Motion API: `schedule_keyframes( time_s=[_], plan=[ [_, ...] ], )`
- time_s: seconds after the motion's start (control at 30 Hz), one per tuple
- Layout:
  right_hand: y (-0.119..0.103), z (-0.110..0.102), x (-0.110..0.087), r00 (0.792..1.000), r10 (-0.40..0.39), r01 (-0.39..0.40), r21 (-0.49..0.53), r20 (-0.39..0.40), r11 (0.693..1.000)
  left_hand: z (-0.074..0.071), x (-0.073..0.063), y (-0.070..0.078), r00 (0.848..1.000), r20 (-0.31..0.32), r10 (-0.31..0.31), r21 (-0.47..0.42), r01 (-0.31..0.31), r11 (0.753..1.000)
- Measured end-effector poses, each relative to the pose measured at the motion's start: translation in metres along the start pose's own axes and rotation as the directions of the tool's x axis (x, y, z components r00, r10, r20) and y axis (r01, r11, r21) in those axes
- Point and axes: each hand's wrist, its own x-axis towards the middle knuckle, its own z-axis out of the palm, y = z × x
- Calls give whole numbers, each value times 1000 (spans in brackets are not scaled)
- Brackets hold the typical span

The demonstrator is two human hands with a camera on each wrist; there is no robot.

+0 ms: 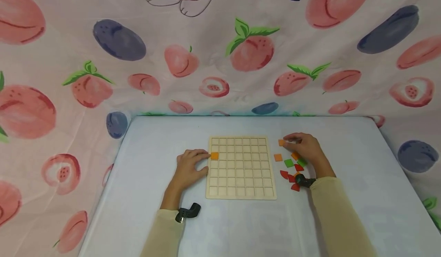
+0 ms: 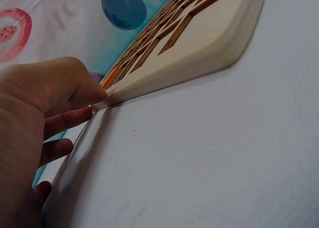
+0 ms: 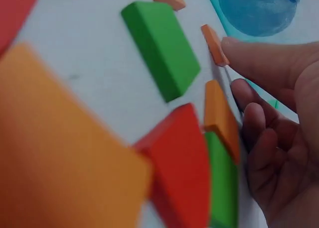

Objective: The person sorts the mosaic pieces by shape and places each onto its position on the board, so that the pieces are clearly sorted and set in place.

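My left hand touches the left edge of a wooden grid board with loosely extended fingers. An orange square tile sits in a cell of the board's leftmost column, beside the fingertips. To the right of the board, my right hand pinches another orange square tile at the table surface. In the right wrist view, the thumb presses on this orange tile; the fingertip behind it is hidden.
Near the right hand lie a loose orange tile, a green tile and several red quarter-round pieces. More orange and green pieces lie partly under the right wrist. A fruit-print cloth hangs behind the white table.
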Motion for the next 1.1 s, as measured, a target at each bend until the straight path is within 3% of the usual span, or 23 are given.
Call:
schedule_keyframes(
  time_s=[0.3, 0.63, 1.1],
  plan=[
    [-3, 0, 5, 999, 6, -5, -27, 36, 1000, -2, 1, 1, 999, 22, -30, -3, 30, 1000],
    [3, 2, 3, 1000, 26, -26, 30, 7, 999, -1, 1, 0, 999, 15, -34, -8, 34, 999],
    [1, 0, -5, 999, 1, 3, 117, -33, 993, 1, 1, -2, 1000, -3, -15, -12, 15, 1000]
  ],
)
